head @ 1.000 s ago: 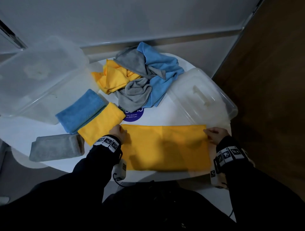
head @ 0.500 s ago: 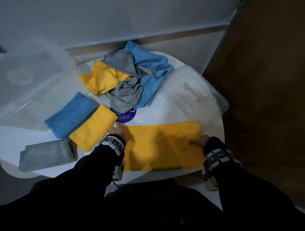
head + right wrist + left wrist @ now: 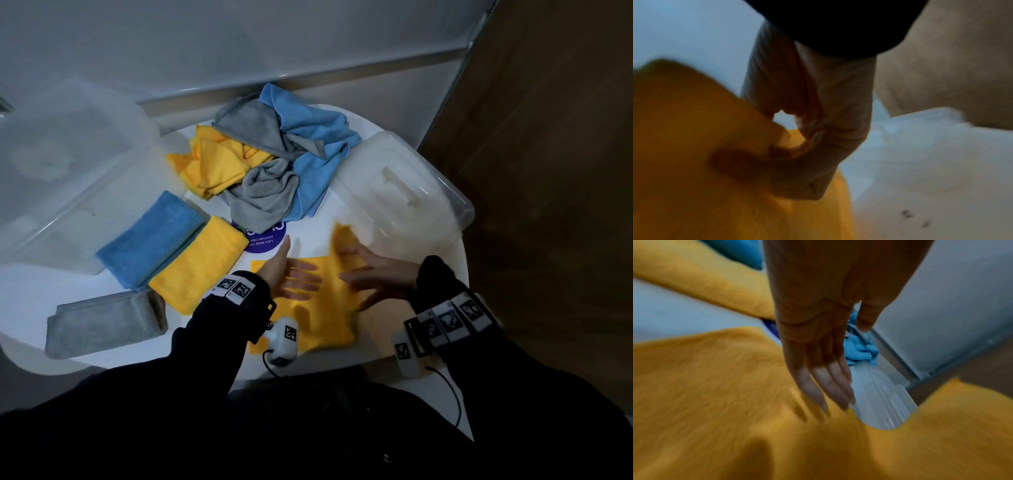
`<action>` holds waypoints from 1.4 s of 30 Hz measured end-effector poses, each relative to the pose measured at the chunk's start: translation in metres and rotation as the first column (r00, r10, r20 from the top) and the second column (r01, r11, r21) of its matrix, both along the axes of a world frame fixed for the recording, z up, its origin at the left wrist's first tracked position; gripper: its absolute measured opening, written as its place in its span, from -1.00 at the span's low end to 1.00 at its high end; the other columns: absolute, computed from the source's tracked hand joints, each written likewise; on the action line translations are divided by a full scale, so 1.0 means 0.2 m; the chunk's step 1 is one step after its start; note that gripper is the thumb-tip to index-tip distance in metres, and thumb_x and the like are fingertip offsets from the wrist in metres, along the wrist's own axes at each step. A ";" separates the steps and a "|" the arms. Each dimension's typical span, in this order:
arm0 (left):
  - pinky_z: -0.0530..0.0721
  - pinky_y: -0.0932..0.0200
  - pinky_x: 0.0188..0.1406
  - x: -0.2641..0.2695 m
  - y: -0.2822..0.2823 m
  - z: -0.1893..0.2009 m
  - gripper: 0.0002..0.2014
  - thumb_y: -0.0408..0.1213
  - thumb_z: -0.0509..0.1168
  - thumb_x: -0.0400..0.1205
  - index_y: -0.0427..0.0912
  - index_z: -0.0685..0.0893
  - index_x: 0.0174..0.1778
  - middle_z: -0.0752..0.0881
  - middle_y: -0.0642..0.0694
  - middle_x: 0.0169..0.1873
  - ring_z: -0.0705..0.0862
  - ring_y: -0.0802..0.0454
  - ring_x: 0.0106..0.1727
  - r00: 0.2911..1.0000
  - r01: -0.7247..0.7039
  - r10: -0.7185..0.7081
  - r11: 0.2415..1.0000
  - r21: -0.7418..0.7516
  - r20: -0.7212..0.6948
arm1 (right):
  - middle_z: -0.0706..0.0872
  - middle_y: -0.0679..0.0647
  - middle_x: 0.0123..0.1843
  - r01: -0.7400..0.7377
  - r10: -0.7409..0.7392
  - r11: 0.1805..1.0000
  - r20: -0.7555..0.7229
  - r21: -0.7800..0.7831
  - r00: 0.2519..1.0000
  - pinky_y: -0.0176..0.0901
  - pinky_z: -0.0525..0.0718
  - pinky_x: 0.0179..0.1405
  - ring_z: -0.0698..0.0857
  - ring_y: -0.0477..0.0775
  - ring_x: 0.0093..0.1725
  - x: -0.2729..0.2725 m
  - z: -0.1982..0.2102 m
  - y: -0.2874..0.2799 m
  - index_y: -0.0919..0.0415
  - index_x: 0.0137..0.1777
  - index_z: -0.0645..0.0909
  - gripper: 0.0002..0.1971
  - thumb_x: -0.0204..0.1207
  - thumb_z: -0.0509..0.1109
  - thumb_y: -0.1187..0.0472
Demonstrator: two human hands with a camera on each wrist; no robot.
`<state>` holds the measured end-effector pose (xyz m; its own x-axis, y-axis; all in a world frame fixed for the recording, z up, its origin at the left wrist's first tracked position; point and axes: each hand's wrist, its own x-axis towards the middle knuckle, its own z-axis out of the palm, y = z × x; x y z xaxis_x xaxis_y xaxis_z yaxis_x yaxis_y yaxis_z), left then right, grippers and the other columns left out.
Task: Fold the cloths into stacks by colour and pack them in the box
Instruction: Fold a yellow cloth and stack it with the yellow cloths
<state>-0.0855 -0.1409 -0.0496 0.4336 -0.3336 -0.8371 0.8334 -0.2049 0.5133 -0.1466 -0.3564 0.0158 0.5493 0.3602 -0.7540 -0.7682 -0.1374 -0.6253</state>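
A yellow cloth (image 3: 318, 318) lies on the white table (image 3: 24, 294) in front of me, its right end lifted and turned over to the left. My right hand (image 3: 370, 274) pinches that raised end between thumb and fingers (image 3: 797, 146); the picture is blurred by motion. My left hand (image 3: 298, 270) is flat with straight fingers (image 3: 818, 378) over the cloth's (image 3: 705, 386) middle, at or just above it. Left of it lie folded stacks: blue (image 3: 150, 240), yellow (image 3: 198, 263) and grey (image 3: 102, 322). The clear box (image 3: 68, 154) stands at the back left.
A heap of unfolded yellow, grey and blue cloths (image 3: 274, 161) sits at the table's far side. The clear lid (image 3: 404, 192) lies at the right, just beyond the raised cloth end. A purple sticker (image 3: 263, 240) shows in the middle. The table edge runs close below my wrists.
My right hand has carried the cloth's right end up and leftward, halving its spread. My left hand left the left edge and moved flat over the middle.
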 end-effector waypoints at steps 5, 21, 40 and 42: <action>0.52 -0.15 0.33 -0.09 0.12 -0.15 -0.10 0.51 0.32 0.25 -0.06 0.56 0.37 0.64 -0.11 0.28 0.60 -0.20 0.30 0.994 0.108 -0.109 0.983 0.147 -0.007 | 0.62 0.34 0.14 0.134 -0.137 0.990 -0.050 -0.043 0.989 0.16 0.77 0.04 0.72 0.25 0.17 0.09 -0.09 0.15 0.09 0.48 0.31 -0.49 0.60 0.33 -0.01; 0.63 -0.20 0.27 -0.18 0.40 -0.14 -0.59 -0.24 0.30 0.64 -0.25 0.50 0.41 0.64 -0.27 0.28 0.64 -0.25 0.24 0.963 0.122 -0.213 0.891 0.437 0.165 | 0.70 0.25 0.15 -0.122 0.104 0.710 -0.068 -0.693 0.992 0.21 0.74 0.10 0.72 0.25 0.09 0.09 -0.63 0.25 0.30 0.36 0.48 -0.23 0.23 0.57 -0.12; 0.13 0.01 0.64 -0.25 0.18 -0.02 0.11 -0.06 0.51 0.46 -0.18 -0.20 0.67 -0.09 -0.17 0.68 -0.01 -0.12 0.68 0.442 0.668 -0.857 0.512 0.540 0.265 | 0.76 0.22 0.01 0.190 -0.182 0.982 -0.322 -0.007 0.929 -0.10 0.81 -0.14 0.83 0.10 -0.20 0.11 -0.26 0.37 0.37 0.19 0.56 -0.77 0.68 0.19 0.24; 0.30 0.03 0.50 -0.24 0.17 -0.01 -0.23 -0.21 0.30 0.64 -0.14 -0.01 0.66 0.19 -0.21 0.63 0.26 -0.18 0.60 0.473 0.607 -0.830 0.550 0.574 0.295 | 0.78 0.21 0.01 0.164 -0.150 0.986 -0.310 0.018 0.939 -0.03 0.76 0.02 0.81 0.13 -0.09 0.13 -0.22 0.36 0.33 0.15 0.59 -0.78 0.67 0.19 0.24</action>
